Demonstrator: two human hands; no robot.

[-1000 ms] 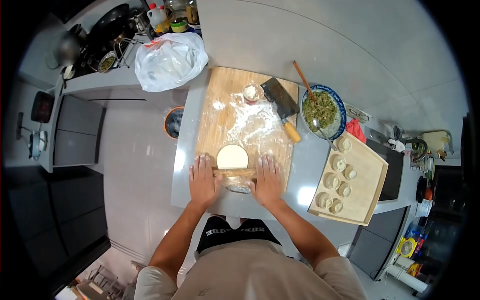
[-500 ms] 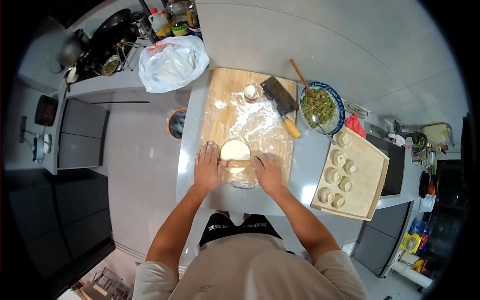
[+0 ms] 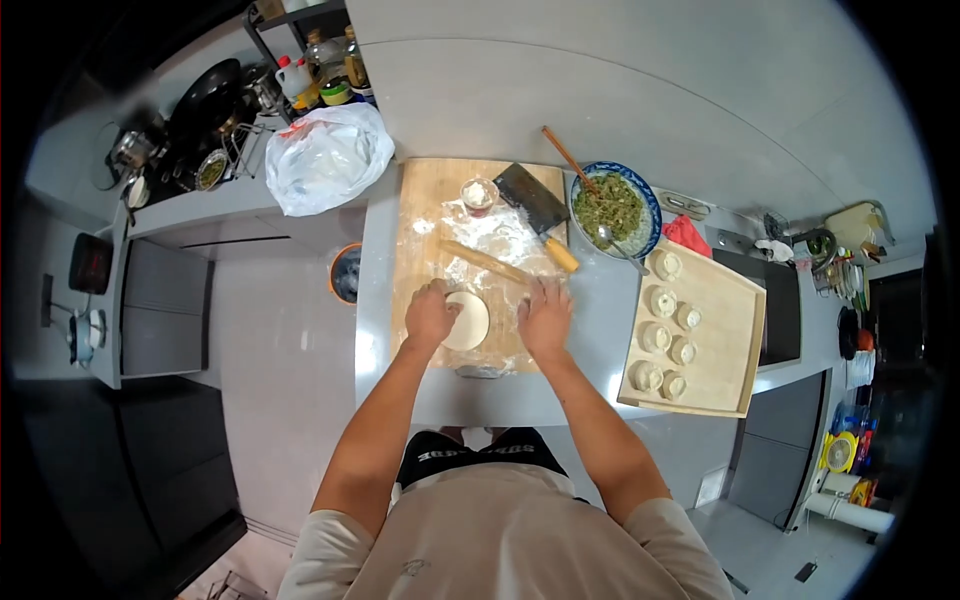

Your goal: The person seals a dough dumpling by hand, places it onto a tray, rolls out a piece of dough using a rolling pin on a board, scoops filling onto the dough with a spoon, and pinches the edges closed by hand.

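A round, flat dough sheet [image 3: 467, 321] lies near the front of the floured wooden board [image 3: 420, 200]. At its left edge, my left hand [image 3: 432, 314] is closed, with thumb and fingers pinching the rim. My right hand [image 3: 545, 316] rests just right of the dough, apart from it, fingers stretched forward and a little spread. A wooden rolling pin [image 3: 485, 262] lies slantwise behind the dough, its right end by my right fingertips; whether they touch it I cannot tell.
Behind are a small flour bowl [image 3: 479, 194], a cleaver [image 3: 532, 198] and a blue-rimmed bowl [image 3: 655, 210] of green filling with a spoon and wooden stick. On the right, a wooden tray [image 3: 715, 345] holds several shaped dough pieces. A white plastic bag [image 3: 330, 158] sits back left.
The rolling pin has left the dough and now lies behind it, tilted. My left hand has moved from the pin to the dough's edge; my right hand has come off the pin's top.
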